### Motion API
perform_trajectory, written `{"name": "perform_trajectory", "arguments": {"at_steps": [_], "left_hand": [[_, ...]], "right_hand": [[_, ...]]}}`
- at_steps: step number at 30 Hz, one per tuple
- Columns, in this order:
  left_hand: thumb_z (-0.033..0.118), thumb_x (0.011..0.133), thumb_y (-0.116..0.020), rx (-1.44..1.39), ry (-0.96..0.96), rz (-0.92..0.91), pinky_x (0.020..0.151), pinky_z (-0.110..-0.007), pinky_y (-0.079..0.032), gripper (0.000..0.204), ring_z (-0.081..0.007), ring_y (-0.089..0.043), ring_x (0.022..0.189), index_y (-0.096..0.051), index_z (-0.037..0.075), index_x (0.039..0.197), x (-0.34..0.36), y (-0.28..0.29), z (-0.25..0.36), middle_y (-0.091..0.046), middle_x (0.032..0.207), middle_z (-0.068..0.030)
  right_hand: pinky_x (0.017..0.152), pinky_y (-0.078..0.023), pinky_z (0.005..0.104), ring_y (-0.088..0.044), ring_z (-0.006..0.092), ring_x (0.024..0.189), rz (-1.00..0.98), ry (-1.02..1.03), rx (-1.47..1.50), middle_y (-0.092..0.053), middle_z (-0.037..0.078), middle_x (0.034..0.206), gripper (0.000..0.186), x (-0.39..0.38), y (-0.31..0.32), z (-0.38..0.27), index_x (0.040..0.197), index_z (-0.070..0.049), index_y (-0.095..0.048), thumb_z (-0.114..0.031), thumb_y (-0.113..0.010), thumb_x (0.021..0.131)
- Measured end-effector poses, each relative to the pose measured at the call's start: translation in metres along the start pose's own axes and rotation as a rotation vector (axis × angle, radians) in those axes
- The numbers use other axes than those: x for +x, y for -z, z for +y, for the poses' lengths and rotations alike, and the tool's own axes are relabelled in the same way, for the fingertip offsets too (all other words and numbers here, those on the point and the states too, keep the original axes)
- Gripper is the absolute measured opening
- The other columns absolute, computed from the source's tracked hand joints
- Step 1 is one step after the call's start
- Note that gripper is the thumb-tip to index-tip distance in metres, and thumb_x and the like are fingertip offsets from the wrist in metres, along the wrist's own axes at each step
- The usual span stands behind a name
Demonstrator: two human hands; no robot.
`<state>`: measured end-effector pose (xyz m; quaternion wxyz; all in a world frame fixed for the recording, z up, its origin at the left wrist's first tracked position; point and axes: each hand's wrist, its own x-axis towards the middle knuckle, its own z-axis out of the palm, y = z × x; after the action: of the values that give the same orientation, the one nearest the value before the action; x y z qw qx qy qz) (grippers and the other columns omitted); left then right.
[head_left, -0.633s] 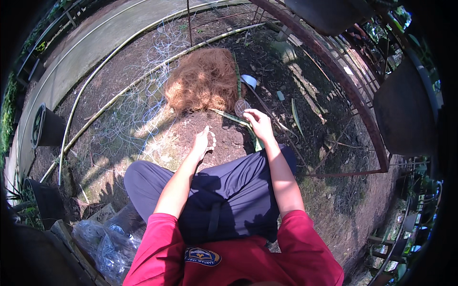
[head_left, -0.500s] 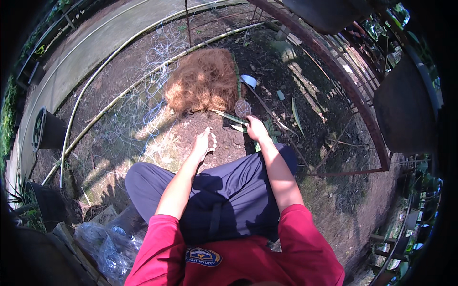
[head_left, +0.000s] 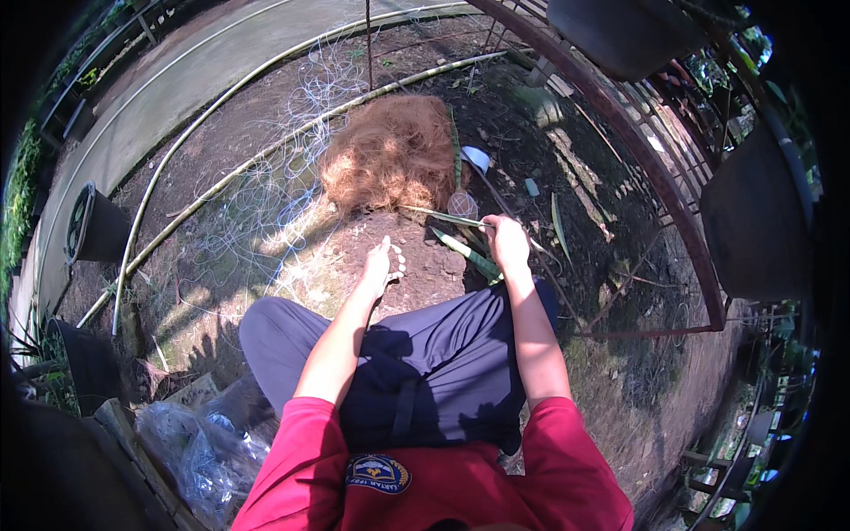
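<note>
I crouch over bare soil. My right hand (head_left: 508, 242) is closed around a bunch of long green leaves (head_left: 462, 237) whose tips point left toward a mound of brown coconut fibre (head_left: 391, 159). My left hand (head_left: 382, 265) hovers open above the dirt in front of my knee, fingers together and pointing forward, holding nothing. A small white scoop (head_left: 476, 159) lies just right of the fibre mound.
Tangled white netting (head_left: 274, 203) spreads over the ground to the left. Pale pipes (head_left: 221, 181) curve across the soil. Black pots (head_left: 93, 226) stand at the left, crumpled plastic bags (head_left: 190, 442) lie near my left side. A rusty metal frame (head_left: 655, 195) arcs on the right.
My right hand has slid a little down and left along the green leaves and closed on them. My left hand has stayed in place.
</note>
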<state>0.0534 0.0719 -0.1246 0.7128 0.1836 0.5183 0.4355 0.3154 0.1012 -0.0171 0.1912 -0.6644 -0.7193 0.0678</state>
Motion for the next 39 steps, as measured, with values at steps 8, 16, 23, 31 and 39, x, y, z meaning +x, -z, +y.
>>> {"name": "perform_trajectory", "arguments": {"at_steps": [8,16,23,31,39], "left_hand": [[0.042,0.104,-0.038,-0.015,-0.099,0.109,0.056,-0.032,-0.048,0.038,-0.0155,-0.057,0.059,-0.055,0.012,0.091,-0.005,0.010,0.016,-0.058,0.072,-0.0024],[0.038,0.103,-0.041,-0.297,0.046,-0.103,0.062,-0.036,-0.052,0.034,-0.0209,-0.059,0.065,-0.057,0.009,0.095,-0.027,0.014,0.037,-0.059,0.076,-0.0065],[0.050,0.100,-0.042,0.004,0.183,-0.687,0.066,-0.034,-0.055,0.045,-0.0205,-0.062,0.081,-0.058,0.009,0.105,-0.073,-0.019,0.054,-0.061,0.086,-0.0073],[0.040,0.099,-0.053,0.197,-0.030,-0.509,0.044,-0.021,-0.037,0.033,-0.0101,-0.051,0.057,-0.054,0.009,0.088,-0.082,-0.030,0.054,-0.054,0.074,-0.0012],[0.029,0.090,-0.070,0.430,-0.216,-0.351,0.039,-0.023,-0.032,0.028,-0.0058,-0.042,0.045,-0.058,0.007,0.079,-0.064,-0.027,0.035,-0.049,0.059,0.0026]], "right_hand": [[0.071,-0.053,0.0292,-0.068,0.0121,0.079,0.136,-0.037,0.563,-0.073,0.009,0.084,0.022,0.015,0.102,-0.035,0.101,-0.005,-0.069,-0.010,-0.075,0.080],[0.067,-0.062,0.0314,-0.064,0.0169,0.084,-0.088,0.047,1.250,-0.056,0.008,0.095,0.042,0.036,0.118,-0.054,0.128,-0.004,-0.038,-0.002,-0.060,0.092],[0.058,-0.057,0.0282,-0.060,0.0128,0.075,-0.143,0.066,0.834,-0.054,0.007,0.090,0.049,0.052,0.089,-0.076,0.135,-0.011,-0.041,-0.004,-0.058,0.090],[0.065,-0.056,0.0322,-0.065,0.0182,0.081,0.077,-0.017,0.921,-0.064,0.016,0.108,0.069,0.066,0.028,-0.071,0.151,-0.010,-0.021,-0.010,-0.058,0.093],[0.083,-0.053,0.0281,-0.066,0.0151,0.096,-0.508,-0.124,1.405,-0.068,0.010,0.105,0.035,-0.027,-0.028,-0.091,0.122,0.001,-0.059,-0.022,-0.060,0.096]]}}
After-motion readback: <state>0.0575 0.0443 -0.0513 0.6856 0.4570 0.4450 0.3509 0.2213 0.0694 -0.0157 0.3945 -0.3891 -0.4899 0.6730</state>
